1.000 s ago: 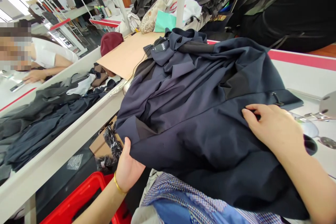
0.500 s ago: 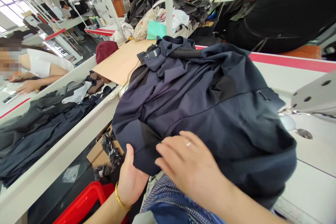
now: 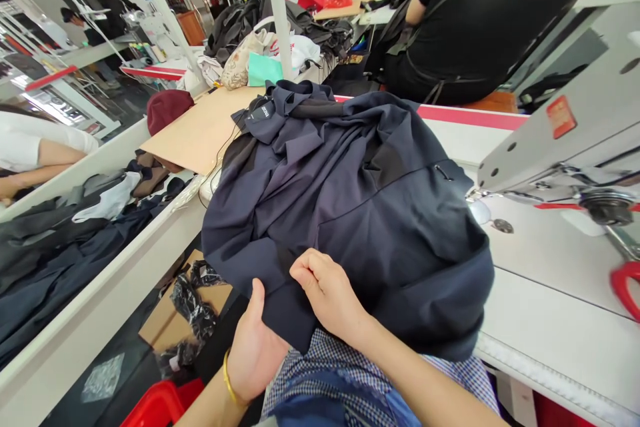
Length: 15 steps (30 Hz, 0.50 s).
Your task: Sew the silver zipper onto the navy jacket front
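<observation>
A dark navy jacket (image 3: 340,200) lies bunched over the front of the sewing table, its collar and a black label at the far end. My left hand (image 3: 257,347) is at its near left edge, thumb on top of the cloth and the fingers hidden underneath, so the edge is held between them. Over the near part of the jacket is my right hand (image 3: 327,287), its fingers curled together at the cloth near a black panel. Whether a fold is pinched in those fingers is hard to see. A short zipper pull (image 3: 443,173) shows on the jacket's right side.
To the right stands a sewing machine (image 3: 565,147), with red scissor-like handles (image 3: 627,287) at the edge. A trough of dark garments (image 3: 100,247) runs along the left. Below are a red bin (image 3: 155,407) and cardboard (image 3: 165,320). A co-worker in black (image 3: 465,27) sits beyond the table.
My right hand has gone from spread, blurred fingers to curled fingers at the jacket. The left hand keeps its hold. The view has turned right, showing more of the sewing machine.
</observation>
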Motion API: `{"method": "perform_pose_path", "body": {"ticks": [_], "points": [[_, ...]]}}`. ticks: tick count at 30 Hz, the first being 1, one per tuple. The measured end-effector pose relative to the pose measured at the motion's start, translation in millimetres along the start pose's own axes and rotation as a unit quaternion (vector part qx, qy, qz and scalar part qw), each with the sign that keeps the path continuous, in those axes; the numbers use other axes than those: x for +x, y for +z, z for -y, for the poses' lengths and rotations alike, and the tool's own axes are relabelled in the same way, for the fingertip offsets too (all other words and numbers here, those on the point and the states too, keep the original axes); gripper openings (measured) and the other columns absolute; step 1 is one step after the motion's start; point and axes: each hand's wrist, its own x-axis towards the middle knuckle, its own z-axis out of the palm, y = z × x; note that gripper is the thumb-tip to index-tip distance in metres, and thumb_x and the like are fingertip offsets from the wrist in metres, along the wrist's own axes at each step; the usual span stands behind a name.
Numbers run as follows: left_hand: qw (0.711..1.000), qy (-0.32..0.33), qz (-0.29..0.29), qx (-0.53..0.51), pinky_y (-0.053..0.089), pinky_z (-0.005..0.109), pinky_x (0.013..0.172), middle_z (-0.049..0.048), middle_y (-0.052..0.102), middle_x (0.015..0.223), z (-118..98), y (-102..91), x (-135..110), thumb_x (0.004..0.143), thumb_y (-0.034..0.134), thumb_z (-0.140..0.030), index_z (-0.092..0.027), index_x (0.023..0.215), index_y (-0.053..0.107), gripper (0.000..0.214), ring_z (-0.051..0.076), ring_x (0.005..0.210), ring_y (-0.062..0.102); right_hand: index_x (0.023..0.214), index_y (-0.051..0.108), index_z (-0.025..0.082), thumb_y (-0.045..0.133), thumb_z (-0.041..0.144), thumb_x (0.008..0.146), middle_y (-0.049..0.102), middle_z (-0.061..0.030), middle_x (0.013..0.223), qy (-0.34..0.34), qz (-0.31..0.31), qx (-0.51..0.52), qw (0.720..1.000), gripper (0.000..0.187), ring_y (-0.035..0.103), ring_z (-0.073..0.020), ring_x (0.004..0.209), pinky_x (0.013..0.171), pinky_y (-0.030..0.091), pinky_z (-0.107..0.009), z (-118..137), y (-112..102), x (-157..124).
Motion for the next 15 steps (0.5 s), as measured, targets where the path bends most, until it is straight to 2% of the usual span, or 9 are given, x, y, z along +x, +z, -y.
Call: {"method": "perform_pose_path", "body": {"ticks": [5, 8, 10, 12, 14, 15], "points": [[0.997, -0.023, 0.062, -0.026, 0.005, 0.035, 0.111, 0.0071, 0.049, 0.128, -3.6, -1.4, 3.3, 0.088, 0.018, -0.054, -0.015, 0.123, 0.049, 0.061, 0.020, 0.130, 0.026, 0.069, 0.048, 0.018, 0.041, 0.025, 0.090, 0.051, 0.0030, 0.068, 0.062, 0.001, 0.084, 0.995, 0.023, 0.047, -0.0096, 0.064, 0.061, 0.036, -0.021, -10.3, 5.9, 0.6], [0.998, -0.014, 0.052, -0.012, 0.007, 0.036, 0.111, 0.0090, 0.052, 0.125, -3.2, 0.2, 4.9, 0.088, 0.022, -0.054, -0.013, 0.123, 0.050, 0.061, 0.021, 0.129, 0.029, 0.069, 0.048, 0.017, 0.041, 0.026, 0.089, 0.050, 0.0027, 0.067, 0.088, 0.003, 0.102, 0.991, 0.023, 0.046, -0.0096, 0.062, 0.059, 0.035, -0.020, -14.9, 7.4, 1.6], [1.000, 0.011, 0.000, 0.020, 0.012, 0.037, 0.110, 0.0093, 0.055, 0.121, -1.0, 0.9, 6.5, 0.089, 0.027, -0.047, -0.013, 0.120, 0.053, 0.052, 0.021, 0.126, 0.034, 0.069, 0.048, 0.017, 0.041, 0.026, 0.089, 0.050, 0.0026, 0.066, 0.098, -0.002, 0.104, 0.990, 0.023, 0.046, -0.0097, 0.062, 0.059, 0.035, -0.020, -15.6, 7.1, 1.8], [0.991, 0.076, -0.083, 0.077, 0.020, 0.038, 0.108, 0.0086, 0.059, 0.116, 1.3, -1.3, 9.2, 0.088, 0.038, -0.038, -0.016, 0.116, 0.055, 0.039, 0.021, 0.120, 0.042, 0.068, 0.048, 0.017, 0.041, 0.026, 0.089, 0.049, 0.0025, 0.066, 0.095, -0.006, 0.099, 0.991, 0.024, 0.046, -0.0098, 0.062, 0.059, 0.035, -0.021, -14.9, 6.0, 1.4], [0.957, 0.162, -0.178, 0.164, 0.030, 0.039, 0.103, 0.0069, 0.062, 0.107, 1.5, -8.3, 12.6, 0.082, 0.052, -0.029, -0.018, 0.112, 0.056, 0.032, 0.020, 0.109, 0.051, 0.068, 0.048, 0.017, 0.040, 0.025, 0.089, 0.050, 0.0022, 0.066, 0.082, -0.008, 0.084, 0.993, 0.024, 0.046, -0.0100, 0.062, 0.059, 0.034, -0.021, -13.7, 4.0, 0.5], [0.927, 0.212, -0.226, 0.213, 0.035, 0.038, 0.099, 0.0056, 0.063, 0.101, -0.1, -13.2, 14.1, 0.079, 0.057, -0.027, -0.019, 0.109, 0.056, 0.031, 0.020, 0.103, 0.054, 0.068, 0.048, 0.017, 0.040, 0.025, 0.089, 0.050, 0.0021, 0.067, 0.077, -0.010, 0.075, 0.994, 0.024, 0.046, -0.0102, 0.063, 0.059, 0.034, -0.021, -13.1, 2.7, 0.0]]}}
